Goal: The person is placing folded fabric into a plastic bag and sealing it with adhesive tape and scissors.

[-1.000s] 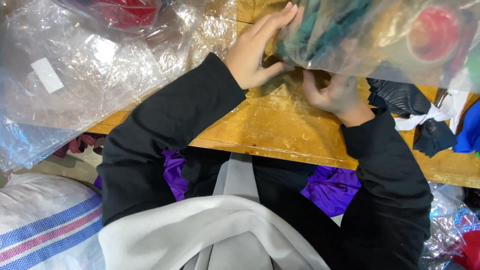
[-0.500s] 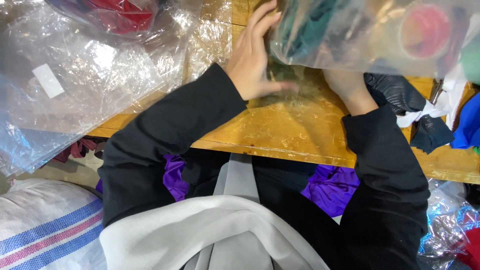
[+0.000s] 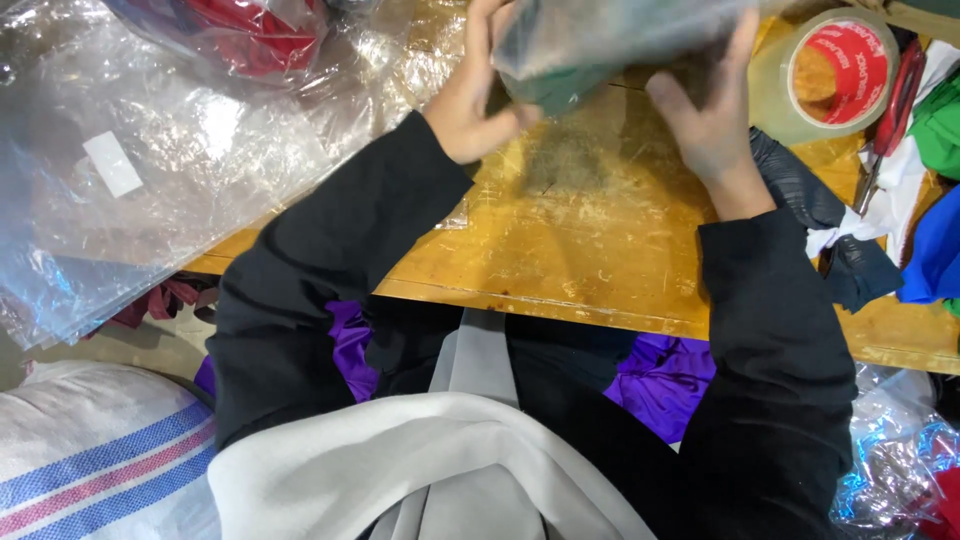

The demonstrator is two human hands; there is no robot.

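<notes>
Both my hands hold a clear plastic bag with a dark green garment (image 3: 590, 55) inside, lifted just above the yellow wooden table (image 3: 600, 250). My left hand (image 3: 475, 95) grips the bag's left side, thumb underneath. My right hand (image 3: 710, 115) grips its right side from below, fingers spread up against the plastic. The top of the bag runs out of view.
A stack of clear plastic bags (image 3: 150, 170) covers the table's left part, with a red bagged garment (image 3: 250, 25) behind it. A roll of clear tape (image 3: 830, 75) with a red core stands at the right, beside red-handled scissors (image 3: 885, 115), black, white, green and blue cloths (image 3: 930, 250). A striped sack (image 3: 90, 470) lies lower left.
The bagged garment has risen and shifted left, uncovering the tape roll. My right hand came out from under the bag and now grips its side.
</notes>
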